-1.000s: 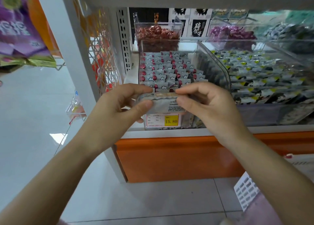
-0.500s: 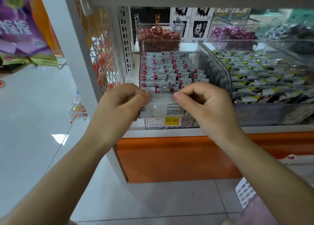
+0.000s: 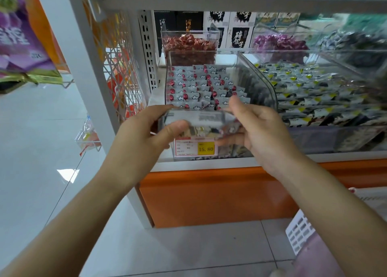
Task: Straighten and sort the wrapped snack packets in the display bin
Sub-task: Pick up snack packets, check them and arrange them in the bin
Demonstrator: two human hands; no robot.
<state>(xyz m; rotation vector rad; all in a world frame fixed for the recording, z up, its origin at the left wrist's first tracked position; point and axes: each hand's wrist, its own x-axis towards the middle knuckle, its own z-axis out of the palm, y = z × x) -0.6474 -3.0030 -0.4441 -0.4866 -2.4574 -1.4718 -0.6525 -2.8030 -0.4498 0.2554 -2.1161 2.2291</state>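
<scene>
- Head view: the left hand [image 3: 144, 134] grips the left end of a small bundle of wrapped packets [image 3: 201, 119], thumb pressed on the near face and fingers curled over the top edge.
- The right hand [image 3: 261, 130] grasps the bundle's right end, thumb raised above it and fingers curled beneath.
- The bundle is held level between both hands, just in front of the near edge of the clear display bin [image 3: 261, 82] and above its front wall. It is blurred, so it may be several packets stacked, and I cannot tell how many.
- Inside the bin lie rows of grey packets [image 3: 194, 84] with red spots and cloud prints, overlapping like tiles towards the back.
- A price tag [image 3: 195, 148] with a yellow panel sits on the bin's front, just below the hands.
- To the right, a neighbouring bin [image 3: 314, 92] holds dark packets with yellow corners.
- Behind stand a tub of red sweets [image 3: 190, 44] and a tub of purple sweets [image 3: 278, 42].
- Under the shelf runs an orange panel [image 3: 209, 193]; a white basket [image 3: 299, 232] shows at the lower right.
</scene>
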